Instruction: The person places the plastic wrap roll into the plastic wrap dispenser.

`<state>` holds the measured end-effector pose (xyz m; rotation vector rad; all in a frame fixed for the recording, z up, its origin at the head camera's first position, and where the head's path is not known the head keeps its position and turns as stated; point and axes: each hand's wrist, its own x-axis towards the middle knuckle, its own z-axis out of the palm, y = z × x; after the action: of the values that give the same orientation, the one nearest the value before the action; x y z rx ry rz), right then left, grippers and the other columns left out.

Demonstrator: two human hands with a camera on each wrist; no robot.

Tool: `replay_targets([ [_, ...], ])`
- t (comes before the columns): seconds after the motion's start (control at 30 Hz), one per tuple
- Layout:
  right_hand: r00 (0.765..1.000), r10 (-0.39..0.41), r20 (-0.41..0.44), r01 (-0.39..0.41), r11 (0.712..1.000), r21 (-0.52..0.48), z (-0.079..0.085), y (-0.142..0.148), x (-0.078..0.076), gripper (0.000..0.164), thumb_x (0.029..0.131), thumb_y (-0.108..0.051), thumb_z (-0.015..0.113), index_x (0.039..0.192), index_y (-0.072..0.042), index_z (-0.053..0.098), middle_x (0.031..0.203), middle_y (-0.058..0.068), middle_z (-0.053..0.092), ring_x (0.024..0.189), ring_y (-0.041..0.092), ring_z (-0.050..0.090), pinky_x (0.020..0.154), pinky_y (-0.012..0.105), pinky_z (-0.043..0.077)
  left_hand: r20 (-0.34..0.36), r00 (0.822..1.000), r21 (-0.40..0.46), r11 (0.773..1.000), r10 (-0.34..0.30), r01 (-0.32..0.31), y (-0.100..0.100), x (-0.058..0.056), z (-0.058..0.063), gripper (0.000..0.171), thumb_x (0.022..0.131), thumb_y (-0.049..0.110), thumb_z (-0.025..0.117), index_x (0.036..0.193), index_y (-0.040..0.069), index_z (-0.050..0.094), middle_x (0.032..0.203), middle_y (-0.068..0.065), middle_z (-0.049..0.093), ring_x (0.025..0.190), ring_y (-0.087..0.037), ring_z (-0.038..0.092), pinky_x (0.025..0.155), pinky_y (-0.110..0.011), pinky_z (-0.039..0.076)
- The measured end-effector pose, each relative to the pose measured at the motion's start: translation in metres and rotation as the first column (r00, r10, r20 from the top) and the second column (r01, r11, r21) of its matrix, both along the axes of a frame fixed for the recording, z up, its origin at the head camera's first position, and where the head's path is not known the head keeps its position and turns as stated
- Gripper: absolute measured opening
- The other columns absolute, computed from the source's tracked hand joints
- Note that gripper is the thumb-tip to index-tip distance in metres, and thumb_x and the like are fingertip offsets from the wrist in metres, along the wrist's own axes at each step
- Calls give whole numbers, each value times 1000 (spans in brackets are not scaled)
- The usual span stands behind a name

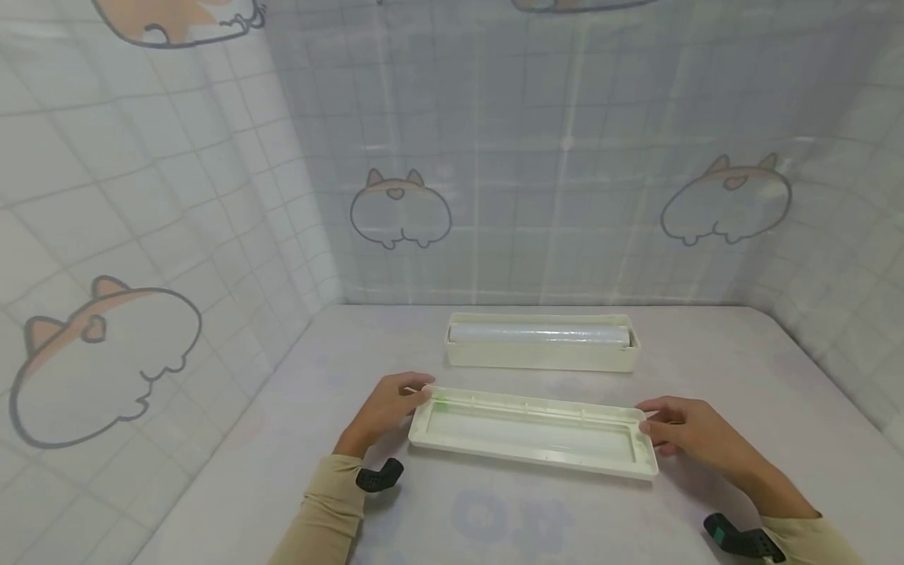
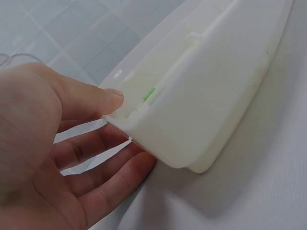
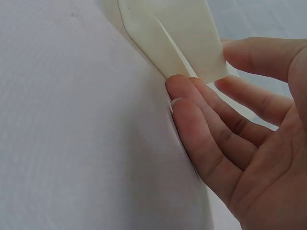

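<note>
A long cream plastic lid [image 1: 530, 431] with a clear window lies in front of me, its left end slightly farther back than its right. My left hand [image 1: 391, 404] pinches its left end, thumb over the rim and fingers beneath. At the opposite end, my right hand [image 1: 695, 431] holds the lid between thumb and fingers. In the left wrist view, a small green piece [image 2: 149, 93] shows inside the lid near my thumb. Behind the lid stands a matching cream box [image 1: 540, 359], uncovered, with a roll of cling film [image 1: 537, 334] in it.
A pale patterned cloth [image 1: 339, 337] covers the table. Hanging sheets [image 1: 494, 118] with a grid and corgi drawings rise at the back and both sides. Black wrist mounts [image 1: 381, 475] sit at my sleeves.
</note>
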<state>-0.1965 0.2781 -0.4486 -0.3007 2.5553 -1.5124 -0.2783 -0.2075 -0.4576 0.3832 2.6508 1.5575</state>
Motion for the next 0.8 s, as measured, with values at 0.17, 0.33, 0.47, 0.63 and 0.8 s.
replay_targets([
  [0.17, 999, -34, 12, 34, 999, -9, 1, -2, 1, 56, 95, -23, 71, 136, 11, 51, 110, 16, 69, 84, 23, 71, 70, 32, 59, 2, 999, 6, 999, 32, -32, 3, 3, 3, 28, 97, 18, 67, 125, 12, 70, 112, -5, 68, 102, -22, 64, 84, -40, 57],
  [0.33, 998, -54, 18, 54, 998, -14, 1, -3, 1, 57, 95, -21, 70, 137, 10, 50, 114, 17, 68, 85, 22, 71, 70, 32, 59, 6, 999, 18, 999, 49, -49, 3, 2, 1, 30, 97, 19, 66, 127, 13, 69, 115, -5, 67, 105, -22, 63, 87, -41, 56],
  [0.47, 998, -59, 20, 60, 998, -22, 0, -4, 1, 56, 95, -21, 70, 137, 10, 51, 114, 18, 68, 85, 23, 71, 70, 33, 59, 35, 998, 61, 997, 51, -53, 2, 1, -2, 33, 98, 18, 66, 130, 13, 66, 122, -7, 65, 113, -25, 61, 93, -44, 54],
  [0.63, 997, -71, 17, 71, 997, -20, -2, -5, 0, 55, 95, -21, 70, 137, 9, 52, 114, 18, 67, 86, 22, 70, 71, 32, 59, 80, 995, 95, 993, 63, -70, 2, 3, 0, 34, 99, 20, 64, 132, 14, 66, 130, -5, 63, 122, -26, 58, 101, -46, 50],
  [0.8, 995, -104, 13, 104, 995, -6, -4, -5, 0, 56, 95, -23, 70, 137, 9, 52, 117, 19, 66, 87, 22, 69, 72, 31, 58, 95, 993, 107, 991, 66, -76, 2, 2, 0, 30, 99, 20, 63, 128, 15, 69, 133, -4, 62, 125, -25, 55, 103, -47, 48],
])
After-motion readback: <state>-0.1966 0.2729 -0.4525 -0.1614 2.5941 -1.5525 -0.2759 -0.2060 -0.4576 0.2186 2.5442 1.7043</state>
